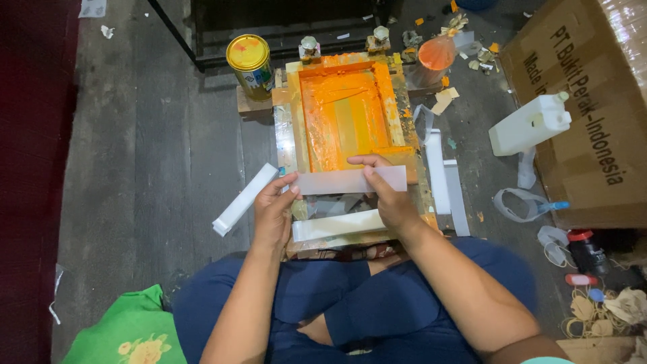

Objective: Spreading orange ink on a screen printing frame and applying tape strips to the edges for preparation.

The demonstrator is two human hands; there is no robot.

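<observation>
A pale, translucent plastic strip [350,180], long and flat, is held level over the near edge of the orange-smeared printing frame [345,111]. The left hand [275,209] pinches its left end, the right hand [389,195] its right part, fingers clamped on it.

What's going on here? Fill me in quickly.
A person sits cross-legged on the floor at a screen-printing frame smeared with orange ink. The left hand and right hand hold a pale translucent strip flat between them, over the frame's near edge. A stack of white strips lies just below.
</observation>
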